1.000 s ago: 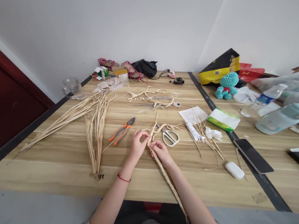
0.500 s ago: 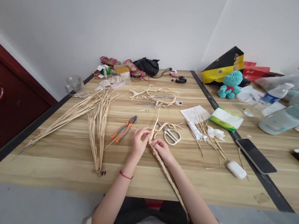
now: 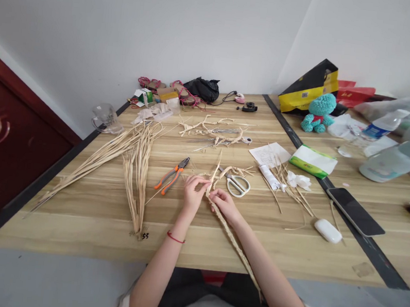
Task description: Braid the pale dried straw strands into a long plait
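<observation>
A pale straw braid (image 3: 234, 240) runs from my hands down across the table edge toward my lap. My left hand (image 3: 195, 191) pinches a flat straw strand (image 3: 215, 168) that sticks up from the braid's working end. Close beside it, my right hand (image 3: 224, 205) is closed on the braid just below that end. Beyond my fingers lie white-handled scissors (image 3: 238, 186), partly under a curved straw piece (image 3: 234, 170). Orange-handled pliers (image 3: 172, 175) rest to the left of my left hand.
Straw bundles (image 3: 139, 176) spread over the left side. Twisted straw pieces (image 3: 211, 127) lie farther back. To the right are a white tube (image 3: 270, 178), loose straws, a tissue pack (image 3: 313, 161), a phone (image 3: 355, 212) and a white case (image 3: 327, 231). A glass mug (image 3: 106, 117) stands far left.
The view has shifted slightly, so the whole table appears a little to the right. Both hands keep their hold, and the upright strand leans a bit more to the right.
</observation>
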{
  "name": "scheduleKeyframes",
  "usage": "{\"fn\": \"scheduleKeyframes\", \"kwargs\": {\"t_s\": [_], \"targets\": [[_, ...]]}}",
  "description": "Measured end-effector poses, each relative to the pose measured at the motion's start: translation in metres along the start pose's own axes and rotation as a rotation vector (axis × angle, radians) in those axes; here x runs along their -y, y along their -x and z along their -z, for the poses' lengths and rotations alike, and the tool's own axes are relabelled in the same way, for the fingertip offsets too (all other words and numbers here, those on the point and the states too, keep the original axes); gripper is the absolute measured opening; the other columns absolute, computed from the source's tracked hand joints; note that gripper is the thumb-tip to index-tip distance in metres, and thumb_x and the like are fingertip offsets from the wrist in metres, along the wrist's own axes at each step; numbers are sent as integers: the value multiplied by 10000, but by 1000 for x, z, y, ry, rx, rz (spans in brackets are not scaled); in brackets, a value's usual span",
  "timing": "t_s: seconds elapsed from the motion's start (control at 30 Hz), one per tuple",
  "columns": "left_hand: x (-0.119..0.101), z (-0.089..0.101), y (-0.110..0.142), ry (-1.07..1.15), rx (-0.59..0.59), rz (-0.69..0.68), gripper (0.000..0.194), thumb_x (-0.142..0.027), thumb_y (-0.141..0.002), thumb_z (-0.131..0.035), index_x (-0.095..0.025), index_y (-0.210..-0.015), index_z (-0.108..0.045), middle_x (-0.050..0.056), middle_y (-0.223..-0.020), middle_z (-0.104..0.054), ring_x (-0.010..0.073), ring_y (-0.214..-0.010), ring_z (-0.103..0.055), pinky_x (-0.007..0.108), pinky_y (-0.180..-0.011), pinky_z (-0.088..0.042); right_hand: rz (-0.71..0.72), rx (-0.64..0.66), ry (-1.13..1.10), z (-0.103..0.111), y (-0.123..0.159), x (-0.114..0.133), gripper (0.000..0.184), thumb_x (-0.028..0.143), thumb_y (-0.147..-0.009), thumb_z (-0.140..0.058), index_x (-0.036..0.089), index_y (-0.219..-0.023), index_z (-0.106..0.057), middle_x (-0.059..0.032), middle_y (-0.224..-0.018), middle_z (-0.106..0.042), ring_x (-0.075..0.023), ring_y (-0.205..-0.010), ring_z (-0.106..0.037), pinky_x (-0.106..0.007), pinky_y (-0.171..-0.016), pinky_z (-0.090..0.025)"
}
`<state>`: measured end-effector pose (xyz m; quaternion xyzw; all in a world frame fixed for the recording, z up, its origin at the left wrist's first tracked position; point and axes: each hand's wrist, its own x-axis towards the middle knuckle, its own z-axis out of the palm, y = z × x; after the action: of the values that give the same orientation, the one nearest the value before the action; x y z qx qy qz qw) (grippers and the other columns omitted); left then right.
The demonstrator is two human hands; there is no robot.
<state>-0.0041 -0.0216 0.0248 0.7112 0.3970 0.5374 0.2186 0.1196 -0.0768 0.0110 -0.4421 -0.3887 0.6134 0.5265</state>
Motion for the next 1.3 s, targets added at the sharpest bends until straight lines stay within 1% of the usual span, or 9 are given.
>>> {"fn": "scheduleKeyframes", "kwargs": {"t_s": [0.27, 0.37, 0.53, 0.73, 0.9, 1.1, 1.3], "targets": [[6, -1, 2, 51, -25, 78, 110, -296, -758, -614, -201, -783, -664, 42, -800, -654, 171, -819, -577, 332, -785, -433, -5, 14, -12, 1, -3, -2, 268, 403, -663, -664, 190, -714, -510, 61, -515, -509, -76, -394, -458, -195, -399, -346], [8, -2, 2, 60, -23, 75, 110, -293, -755, -616, -201, -789, -666, 45, -803, -654, 172, -818, -576, 337, -783, -436, -1, 14, -9, 1, -4, -2, 263, 400, -665, -666, 191, -711, -512, 58, -514, -511, -77, -392, -460, -197, -398, -349], [9, -4, 2, 74, -26, 66, 110, -300, -734, -635, -197, -744, -672, 42, -777, -653, 173, -803, -575, 334, -762, -442, 11, 9, -3, 2, -6, -5, 282, 411, -643, -682, 195, -703, -510, 64, -501, -495, -81, -381, -458, -204, -390, -353], [8, -12, 1, 105, 1, 60, 105, -283, -760, -604, -207, -784, -673, 41, -793, -653, 161, -778, -574, 296, -701, -446, 32, -34, 36, 7, -7, -7, 267, 407, -662, -666, 199, -712, -506, 62, -494, -508, -85, -377, -461, -205, -390, -360], [9, -16, 2, 66, 18, 70, 120, -289, -777, -585, -208, -823, -660, 36, -799, -646, 142, -730, -553, 282, -724, -433, 62, -44, 67, 10, -5, -5, 268, 412, -673, -657, 198, -733, -507, 60, -505, -517, -86, -391, -468, -203, -400, -360], [13, -17, 4, 1, 5, 22, 128, -281, -807, -545, -203, -851, -636, 42, -813, -637, 146, -756, -548, 280, -746, -422, 109, -22, 97, 10, 0, -4, 255, 412, -707, -637, 196, -759, -511, 62, -519, -507, -81, -411, -460, -201, -418, -355], [19, -20, 5, -41, 27, -24, 126, -266, -823, -522, -196, -872, -615, 43, -826, -634, 141, -759, -554, 274, -743, -429, 126, -39, 111, 10, 2, -3, 278, 426, -705, -639, 190, -765, -505, 63, -531, -505, -77, -411, -464, -202, -422, -364]]}}
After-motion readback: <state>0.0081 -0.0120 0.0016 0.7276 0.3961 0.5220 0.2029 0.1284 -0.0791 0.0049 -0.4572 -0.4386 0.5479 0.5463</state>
